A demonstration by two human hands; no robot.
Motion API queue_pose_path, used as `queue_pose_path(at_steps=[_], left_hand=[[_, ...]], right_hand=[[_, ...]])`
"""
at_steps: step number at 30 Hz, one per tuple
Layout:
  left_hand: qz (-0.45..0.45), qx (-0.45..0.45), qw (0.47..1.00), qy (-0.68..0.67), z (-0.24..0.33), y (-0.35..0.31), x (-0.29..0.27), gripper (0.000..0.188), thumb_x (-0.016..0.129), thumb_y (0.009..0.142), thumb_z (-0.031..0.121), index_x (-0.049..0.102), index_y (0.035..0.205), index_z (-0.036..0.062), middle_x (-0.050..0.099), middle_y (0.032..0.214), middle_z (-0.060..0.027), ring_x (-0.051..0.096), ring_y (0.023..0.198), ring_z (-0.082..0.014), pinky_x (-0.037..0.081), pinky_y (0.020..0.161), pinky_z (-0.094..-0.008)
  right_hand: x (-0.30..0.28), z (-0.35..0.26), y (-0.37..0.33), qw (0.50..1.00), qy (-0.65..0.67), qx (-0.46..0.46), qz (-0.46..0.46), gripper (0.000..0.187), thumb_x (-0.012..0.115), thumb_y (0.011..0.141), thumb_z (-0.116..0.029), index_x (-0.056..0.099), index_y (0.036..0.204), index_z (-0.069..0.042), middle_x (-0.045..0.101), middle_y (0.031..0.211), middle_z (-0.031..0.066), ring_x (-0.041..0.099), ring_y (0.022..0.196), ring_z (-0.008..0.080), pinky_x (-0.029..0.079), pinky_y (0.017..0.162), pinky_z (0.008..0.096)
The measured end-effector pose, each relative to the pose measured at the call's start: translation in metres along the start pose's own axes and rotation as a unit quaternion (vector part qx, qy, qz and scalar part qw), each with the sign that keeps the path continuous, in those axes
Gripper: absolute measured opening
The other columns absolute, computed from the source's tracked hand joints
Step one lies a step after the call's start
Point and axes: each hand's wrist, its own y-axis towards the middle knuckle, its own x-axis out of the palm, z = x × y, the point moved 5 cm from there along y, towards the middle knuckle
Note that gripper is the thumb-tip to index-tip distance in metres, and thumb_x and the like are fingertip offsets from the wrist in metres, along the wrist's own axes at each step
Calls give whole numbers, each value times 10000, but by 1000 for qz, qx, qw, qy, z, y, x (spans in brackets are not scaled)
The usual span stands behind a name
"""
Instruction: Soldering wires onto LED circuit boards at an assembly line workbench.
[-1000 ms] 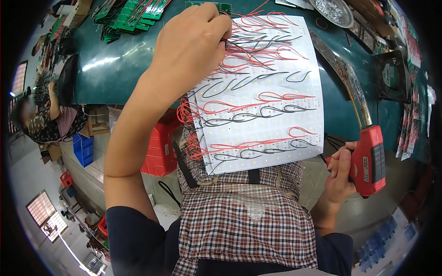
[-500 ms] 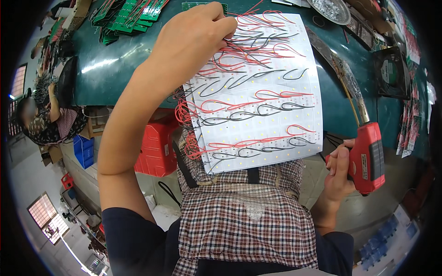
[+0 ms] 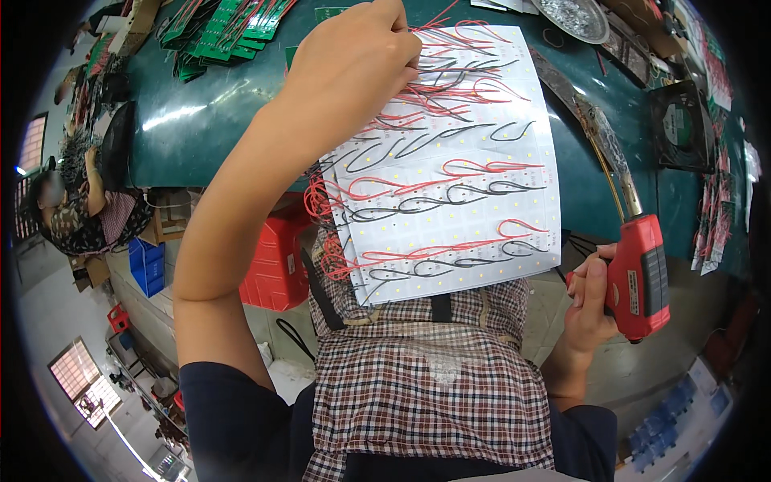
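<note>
A white LED panel (image 3: 442,229) lies tilted over my lap and the table's near edge. Rows of red wires (image 3: 494,165) and black wires (image 3: 502,187) loop across it. My left hand (image 3: 357,64) reaches over the panel's far left part, its fingers curled and pinched together among the wires. Whatever is between those fingertips is hidden by the hand. At the right, my right hand (image 3: 593,313) is wrapped round the grip of a red and black soldering gun (image 3: 640,273). The gun's metal tip points up and away, right of the panel and apart from it.
On the green table (image 3: 201,145), green circuit boards (image 3: 225,36) with wires are piled at the far left. A round metal dish (image 3: 574,18) and a black square fan (image 3: 681,124) stand at the right. A red plastic stool (image 3: 275,265) is below the table; another person (image 3: 76,201) sits far left.
My left hand has shifted slightly right and nearer over the wires. The panel has slid very slightly left. The soldering gun stays almost in place in my right hand.
</note>
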Motion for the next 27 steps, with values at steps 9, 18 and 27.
queue_pose_path(at_steps=[9,18,27], left_hand=[[77,-145,981,-108,7,2,-17,112,660,873,121,643,865,10,651,828,-158,645,797,-337,501,684,-398],[141,-50,977,-149,37,20,21,191,688,852,240,687,791,59,676,741,-102,669,697,-300,523,652,-419],[77,-98,982,-143,45,16,60,180,731,829,224,707,820,46,692,788,-83,676,699,-244,522,648,-363]], right_hand=[[1,5,2,999,-38,-20,23,175,560,932,-1,535,1092,66,528,678,59,356,459,35,347,457,201],[4,7,0,998,-56,-33,-3,183,578,931,-17,546,1095,56,536,669,50,388,463,42,346,463,209],[11,18,-2,991,-122,1,-60,206,645,919,-26,601,1115,21,598,729,31,479,547,49,355,498,201]])
